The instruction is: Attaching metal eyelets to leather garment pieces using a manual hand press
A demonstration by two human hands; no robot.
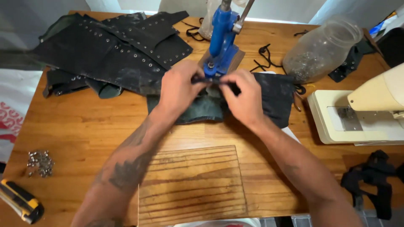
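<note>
Two hands (179,90) (244,98), one blue press (222,38), one jar (322,48) — one sewing machine (362,113), one utility knife (19,201)

Your left hand (179,86) and right hand (244,98) both pinch the edge of a dark fabric piece (273,96) at the base of the blue hand press (221,38). Eyeleted black panels (113,50) are stacked at the desk's (75,130) far left. A clear jar of metal bits (322,48) sits right of the press, with a cream sewing machine (362,113) just beyond. Loose eyelets (40,162) and a yellow utility knife (19,201) lie near left.
</note>
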